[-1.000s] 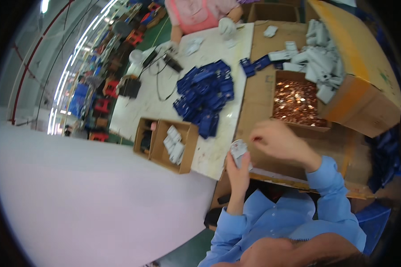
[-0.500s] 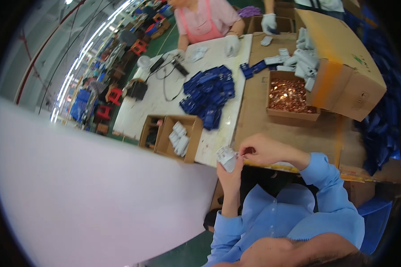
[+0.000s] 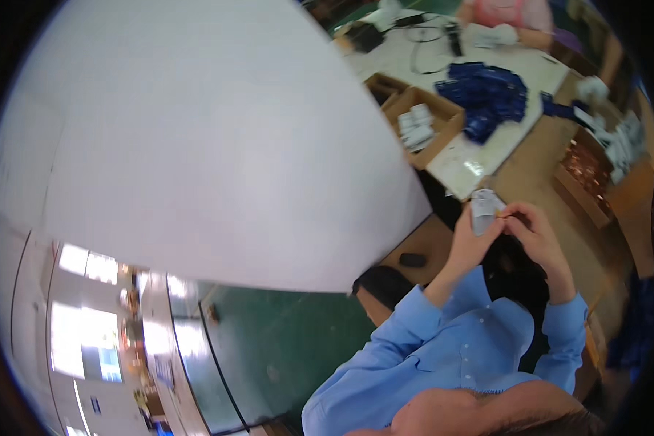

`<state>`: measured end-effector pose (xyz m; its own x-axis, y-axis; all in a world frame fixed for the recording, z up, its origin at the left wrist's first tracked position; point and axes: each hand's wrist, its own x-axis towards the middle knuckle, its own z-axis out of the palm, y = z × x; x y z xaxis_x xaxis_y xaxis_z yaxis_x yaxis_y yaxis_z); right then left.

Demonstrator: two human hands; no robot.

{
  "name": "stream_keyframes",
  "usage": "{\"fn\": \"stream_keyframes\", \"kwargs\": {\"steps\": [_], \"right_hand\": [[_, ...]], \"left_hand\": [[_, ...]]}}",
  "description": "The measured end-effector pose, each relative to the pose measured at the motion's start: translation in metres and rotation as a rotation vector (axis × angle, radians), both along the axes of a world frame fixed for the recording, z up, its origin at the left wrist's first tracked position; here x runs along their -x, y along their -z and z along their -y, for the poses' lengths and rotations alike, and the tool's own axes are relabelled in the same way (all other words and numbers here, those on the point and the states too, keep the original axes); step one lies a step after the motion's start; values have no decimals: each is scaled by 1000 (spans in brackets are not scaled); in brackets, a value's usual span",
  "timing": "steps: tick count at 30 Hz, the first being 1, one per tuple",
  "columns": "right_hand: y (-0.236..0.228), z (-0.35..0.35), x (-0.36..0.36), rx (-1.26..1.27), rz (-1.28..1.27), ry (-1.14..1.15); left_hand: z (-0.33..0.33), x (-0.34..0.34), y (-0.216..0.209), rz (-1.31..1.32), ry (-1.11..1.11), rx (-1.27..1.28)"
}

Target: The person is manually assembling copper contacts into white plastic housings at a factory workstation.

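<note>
The left hand [image 3: 471, 244] is grasping a white casing [image 3: 482, 206] in its fingers; the right hand [image 3: 536, 238] is touching its right edge; whether those fingers are pinching anything, I can't tell.

Smooth plastic casing [image 3: 482, 206], shiny metal pieces [image 3: 587, 168], matt cardboard box [image 3: 445, 141], cloth shirt [image 3: 432, 356]

Left fingers [image 3: 491, 229] hold a white casing [image 3: 481, 206], right fingers [image 3: 517, 209] at its four-o'clock edge; blue parts [image 3: 483, 94] lie at its twelve o'clock, copper pieces [image 3: 585, 168] at two.
</note>
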<state>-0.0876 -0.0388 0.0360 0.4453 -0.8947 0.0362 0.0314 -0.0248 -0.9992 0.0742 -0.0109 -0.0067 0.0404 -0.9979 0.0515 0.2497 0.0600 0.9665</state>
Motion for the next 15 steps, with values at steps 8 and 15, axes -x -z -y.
{"fn": "stream_keyframes", "kwargs": {"steps": [8,15], "right_hand": [[9,-6,-5,-111,69,-42],[6,-14,-16,-98,105,9]], "left_hand": [[-16,-12,-3,-25,23,53],[-25,-12,-6,-59,-12,80]]}}
